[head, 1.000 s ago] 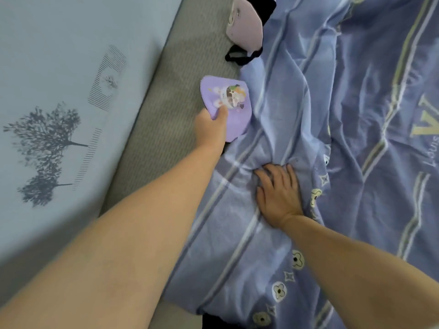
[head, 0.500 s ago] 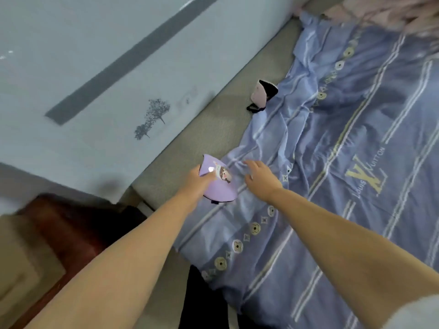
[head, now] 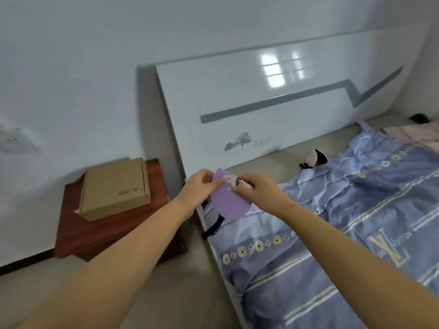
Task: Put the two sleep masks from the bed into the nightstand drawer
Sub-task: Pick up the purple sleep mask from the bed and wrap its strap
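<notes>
A purple sleep mask (head: pixel 228 202) with a cartoon print hangs in the air over the bed's left corner, its dark strap dangling below. My left hand (head: pixel 200 186) pinches its upper left edge and my right hand (head: pixel 255 189) pinches its upper right edge. A second, pink sleep mask (head: pixel 313 159) with a black strap lies on the bed near the headboard, beside the blue quilt. The dark red nightstand (head: pixel 111 231) stands left of the bed; no drawer front shows from this angle.
A closed cardboard box (head: pixel 115 188) sits on the nightstand's top. The glossy white headboard (head: pixel 273 108) runs behind the bed. A blue striped quilt (head: pixel 344 233) covers the mattress, with pink bedding (head: pixel 413 136) at the far right. Bare floor lies in front of the nightstand.
My left hand lifted the purple mask off the bed and my right hand left the quilt and took hold of it too. The view swung up and left, bringing the nightstand into sight.
</notes>
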Available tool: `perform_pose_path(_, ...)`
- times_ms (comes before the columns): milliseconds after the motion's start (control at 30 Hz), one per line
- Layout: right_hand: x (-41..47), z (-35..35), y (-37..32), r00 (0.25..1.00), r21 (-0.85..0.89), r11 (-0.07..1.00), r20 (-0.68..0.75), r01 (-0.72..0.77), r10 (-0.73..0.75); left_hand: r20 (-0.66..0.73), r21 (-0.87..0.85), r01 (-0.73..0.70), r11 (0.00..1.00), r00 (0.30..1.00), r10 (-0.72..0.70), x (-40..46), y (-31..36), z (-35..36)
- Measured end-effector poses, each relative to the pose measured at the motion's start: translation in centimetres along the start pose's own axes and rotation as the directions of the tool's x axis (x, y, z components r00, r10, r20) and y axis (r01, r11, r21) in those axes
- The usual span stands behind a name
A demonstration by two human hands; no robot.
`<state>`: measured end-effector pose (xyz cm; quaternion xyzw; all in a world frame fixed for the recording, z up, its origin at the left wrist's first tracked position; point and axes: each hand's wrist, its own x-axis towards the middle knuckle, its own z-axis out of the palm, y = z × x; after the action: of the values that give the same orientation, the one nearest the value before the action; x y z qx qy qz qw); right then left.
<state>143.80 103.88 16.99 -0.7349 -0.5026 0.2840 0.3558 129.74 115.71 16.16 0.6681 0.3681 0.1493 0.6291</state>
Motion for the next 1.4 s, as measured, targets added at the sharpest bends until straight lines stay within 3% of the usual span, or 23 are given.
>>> perform_pose_path(33, 0.1, 0.4, -1.3, 1.000, 0.041, 0.999, 0.025, 0.002, -0.003, -0.054, 0.004, -0.030, 1.000, 0.998, 0.030, -1.0, 0.2, -1.1)
perform_pose_path(100, 0.4, 1.3, -3.6, 0.994, 0.167, 0.986, 0.112, -0.005, -0.014, -0.017, -0.027, -0.046, 0.999, 0.999, 0.045, -3.1, 0.3, -3.2)
perform_pose_path(200, 0.9, 3.7, -6.7, 0.994, 0.402, 0.915, 0.109, -0.022, -0.024, -0.002, -0.082, -0.098, 0.992, 0.995, 0.099, -6.3, 0.2, -6.4)
perform_pose_path(267, 1.2, 5.9, -8.5, 0.985, 0.653, 0.752, 0.168, -0.094, -0.023, -0.146, -0.157, -0.188, 0.969, 0.975, 0.166, -8.1, 0.4, -8.1)
perform_pose_path(333, 1.2, 8.4, -10.5, 0.963, 0.763, 0.617, 0.268, -0.193, -0.029, -0.229, -0.251, -0.208, 0.945, 0.962, 0.151, -9.4, 0.5, -10.0)
perform_pose_path(400, 1.3, 10.6, -12.3, 0.956, 0.724, 0.660, 0.291, -0.200, -0.029, -0.177, -0.322, -0.177, 0.930, 0.976, 0.124, -10.6, 0.2, -11.9)
perform_pose_path(500, 1.9, 12.1, -14.1, 0.977, 0.718, 0.681, 0.213, -0.146, -0.015, 0.031, -0.392, -0.088, 0.916, 0.994, 0.109, -12.2, -0.5, -14.3)
perform_pose_path(633, 2.3, 12.2, -15.4, 0.983, 0.754, 0.646, 0.182, -0.119, -0.032, 0.120, -0.284, -0.080, 0.956, 0.986, 0.118, -13.6, -0.9, -15.4)
perform_pose_path(733, 1.9, 12.2, -15.1, 0.980, 0.785, 0.606, 0.195, -0.133, -0.038, 0.279, -0.255, 0.030, 0.966, 0.959, 0.043, -14.1, -1.4, -15.9)
perform_pose_path(867, 1.5, 11.7, -15.2, 0.985, 0.778, 0.617, 0.167, -0.114, -0.029, 0.271, -0.300, 0.087, 0.950, 0.963, -0.002, -14.3, -1.3, -16.1)
perform_pose_path(933, 1.3, 11.3, -15.3, 0.991, 0.781, 0.620, 0.128, -0.082, -0.030, 0.229, -0.414, 0.159, 0.896, 0.971, -0.067, -14.3, -1.0, -16.3)
perform_pose_path(1033, 0.8, 11.1, -14.9, 0.999, 0.754, 0.657, 0.036, -0.022, -0.009, 0.374, -0.641, 0.314, 0.701, 0.924, -0.072, -14.6, -0.7, -16.5)
perform_pose_path(1067, 0.6, 11.1, -14.7, 1.000, 0.754, 0.657, 0.001, -0.006, 0.008, 0.421, -0.638, 0.339, 0.692, 0.905, -0.055, -14.8, -0.8, -16.2)
perform_pose_path(1100, 0.6, 10.9, -14.5, 0.999, 0.761, 0.649, -0.032, 0.004, 0.030, 0.450, -0.570, 0.347, 0.745, 0.890, -0.071, -15.1, -1.0, -15.6)
perform_pose_path(1167, 0.5, 10.5, -14.4, 0.996, 0.778, 0.628, -0.067, 0.014, 0.061, 0.493, -0.250, 0.385, 0.888, 0.840, -0.226, -15.8, -1.7, -13.7)
perform_pose_path(1233, 0.3, 10.2, -14.4, 0.997, 0.757, 0.653, -0.066, 0.017, 0.051, 0.455, 0.010, 0.427, 0.904, 0.803, -0.384, -16.1, -2.4, -11.6)
perform_pose_path(1267, 0.1, 10.2, -14.4, 0.998, 0.739, 0.674, -0.054, 0.016, 0.036, 0.392, 0.031, 0.445, 0.895, 0.818, -0.421, -16.1, -2.6, -10.8)
perform_pose_path(1333, -0.5, 10.5, -14.3, 0.999, 0.730, 0.683, -0.030, 0.013, 0.014, 0.214, -0.137, 0.438, 0.888, 0.889, -0.405, -15.6, -2.6, -10.1)
perform_pose_path(1400, -0.9, 10.5, -14.1, 1.000, 0.749, 0.663, -0.010, -0.009, 0.024, 0.013, -0.498, 0.316, 0.807, 0.934, -0.358, -14.3, -2.6, -10.5)
